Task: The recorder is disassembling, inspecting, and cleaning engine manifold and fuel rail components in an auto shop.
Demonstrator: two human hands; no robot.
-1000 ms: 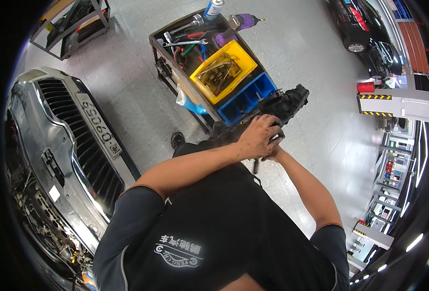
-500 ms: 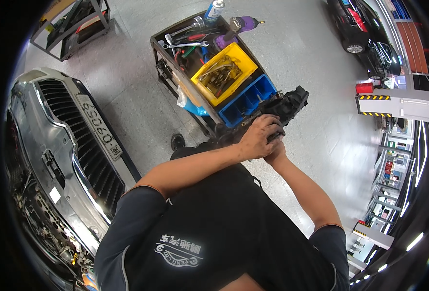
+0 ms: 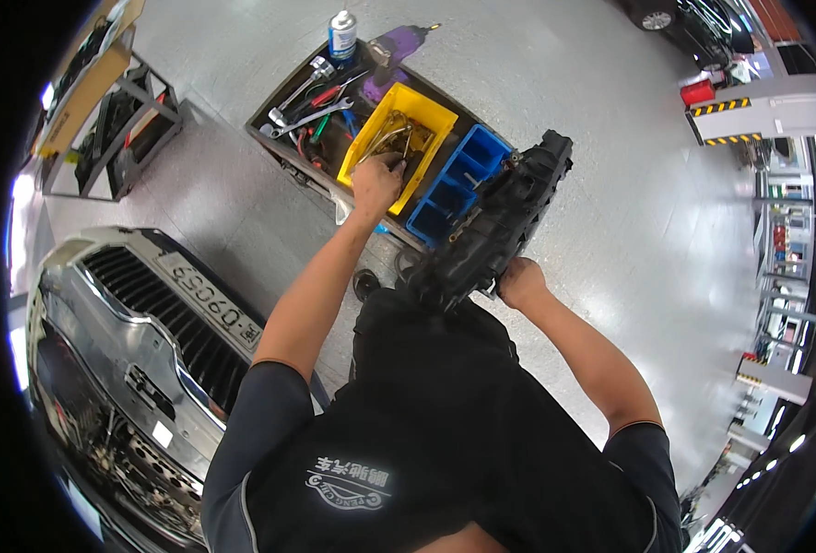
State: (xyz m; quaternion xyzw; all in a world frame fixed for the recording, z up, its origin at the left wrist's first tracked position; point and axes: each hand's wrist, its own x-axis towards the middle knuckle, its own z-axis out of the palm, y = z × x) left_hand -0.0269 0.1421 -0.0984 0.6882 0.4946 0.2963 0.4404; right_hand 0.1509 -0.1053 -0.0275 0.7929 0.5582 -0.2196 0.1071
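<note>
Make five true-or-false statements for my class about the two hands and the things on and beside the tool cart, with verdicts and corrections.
1. The left hand reaches into the yellow bin. True.

2. The right hand is inside the blue tray. False: it is at the right side of the long black part.

3. The blue tray lies between the yellow bin and the black part. True.

4. The spray can lies on its side. False: it stands upright near the purple power tool.

5. The open-ended wrench lies outside the yellow bin. True.
</note>
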